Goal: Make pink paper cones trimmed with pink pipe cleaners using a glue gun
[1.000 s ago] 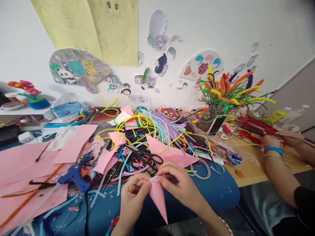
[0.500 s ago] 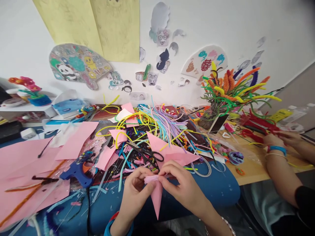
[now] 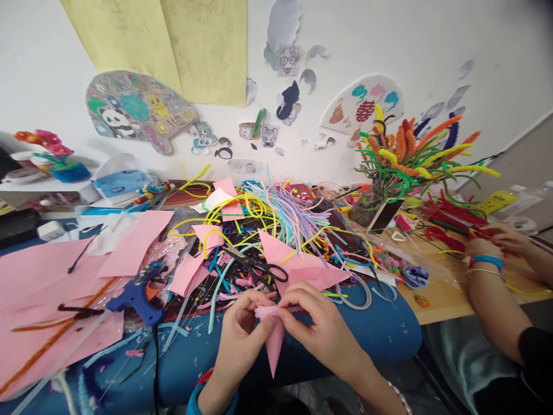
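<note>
Left hand (image 3: 242, 337) and right hand (image 3: 319, 325) pinch the fuzzy top of a pink paper cone (image 3: 273, 346), just below the scissors (image 3: 259, 270). Pipe cleaners (image 3: 285, 216) litter the blue table cover (image 3: 389, 337) around the scissors; a stickered wall (image 3: 432, 46) rises beyond. The cone's tip points straighter down than a second ago.

White far wall (image 3: 432, 34) hung with yellow paper sheets (image 3: 173, 46) and cartoon cutouts (image 3: 129, 112); blue table (image 3: 389, 340) near, wooden table (image 3: 436, 305) at right
</note>
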The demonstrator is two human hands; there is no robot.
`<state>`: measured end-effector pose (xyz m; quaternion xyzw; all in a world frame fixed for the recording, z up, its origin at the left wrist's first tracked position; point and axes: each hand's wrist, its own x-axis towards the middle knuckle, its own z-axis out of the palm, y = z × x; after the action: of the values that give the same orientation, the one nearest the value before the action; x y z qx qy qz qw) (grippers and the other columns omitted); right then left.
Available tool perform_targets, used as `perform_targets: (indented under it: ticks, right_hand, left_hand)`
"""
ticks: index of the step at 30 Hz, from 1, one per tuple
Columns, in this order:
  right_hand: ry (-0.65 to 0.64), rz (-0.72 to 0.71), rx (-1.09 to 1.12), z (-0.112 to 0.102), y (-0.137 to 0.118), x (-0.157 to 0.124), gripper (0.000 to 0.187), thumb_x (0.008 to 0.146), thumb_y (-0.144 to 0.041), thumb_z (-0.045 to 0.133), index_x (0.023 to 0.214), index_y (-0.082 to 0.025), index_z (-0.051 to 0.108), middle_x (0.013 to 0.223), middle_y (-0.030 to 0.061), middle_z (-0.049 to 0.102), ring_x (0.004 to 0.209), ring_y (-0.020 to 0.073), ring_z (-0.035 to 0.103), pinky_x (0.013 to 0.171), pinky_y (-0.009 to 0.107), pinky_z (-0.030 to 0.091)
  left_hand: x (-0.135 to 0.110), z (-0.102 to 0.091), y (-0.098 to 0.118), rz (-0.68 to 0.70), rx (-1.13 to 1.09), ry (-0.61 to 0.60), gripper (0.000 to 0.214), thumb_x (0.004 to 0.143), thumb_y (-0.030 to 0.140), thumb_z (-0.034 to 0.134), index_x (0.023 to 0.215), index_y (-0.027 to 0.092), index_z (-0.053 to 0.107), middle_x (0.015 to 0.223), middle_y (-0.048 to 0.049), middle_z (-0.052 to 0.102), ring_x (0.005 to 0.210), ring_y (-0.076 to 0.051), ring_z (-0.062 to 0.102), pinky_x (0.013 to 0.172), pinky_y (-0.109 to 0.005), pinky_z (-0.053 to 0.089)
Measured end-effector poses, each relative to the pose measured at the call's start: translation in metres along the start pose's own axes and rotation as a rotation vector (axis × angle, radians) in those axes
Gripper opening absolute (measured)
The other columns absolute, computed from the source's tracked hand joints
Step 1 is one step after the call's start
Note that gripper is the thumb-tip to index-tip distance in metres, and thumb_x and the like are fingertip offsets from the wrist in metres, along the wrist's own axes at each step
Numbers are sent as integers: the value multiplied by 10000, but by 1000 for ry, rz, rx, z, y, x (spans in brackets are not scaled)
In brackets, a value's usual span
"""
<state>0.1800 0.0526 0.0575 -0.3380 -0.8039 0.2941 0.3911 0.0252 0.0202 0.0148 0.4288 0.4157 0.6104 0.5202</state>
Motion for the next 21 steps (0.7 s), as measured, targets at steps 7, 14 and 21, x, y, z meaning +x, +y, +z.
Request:
perform_targets:
  ticks: [7, 14, 21]
  right_hand:
    - [11, -11, -5, 1, 0, 1, 118, 890, -81, 593, 838, -184, 616, 836, 32, 638, 809, 168, 624, 737, 279, 537]
    - [14, -30, -9, 3, 1, 1, 114, 889, -80, 602, 847, -185, 617, 828, 22, 630, 796, 156, 618, 728, 262, 527]
    - [-33, 3, 24, 4, 1, 0, 106, 897, -105, 599, 844, -194, 621, 828, 15, 622, 793, 153, 606, 737, 265, 515]
  left_hand:
    - [0, 0, 0, -5, -5, 3, 104, 770, 258, 727, 793, 191, 651, 730, -18, 642, 707, -172, 570, 697, -258, 462]
    - [1, -2, -5, -28, -44, -8, 111, 789, 265, 726, 775, 199, 637, 728, 1, 619, 714, -163, 555, 738, -269, 456]
    - [3, 0, 3, -87, -151, -49, 120, 816, 285, 689, 757, 195, 639, 736, 0, 621, 791, -183, 582, 817, -289, 442]
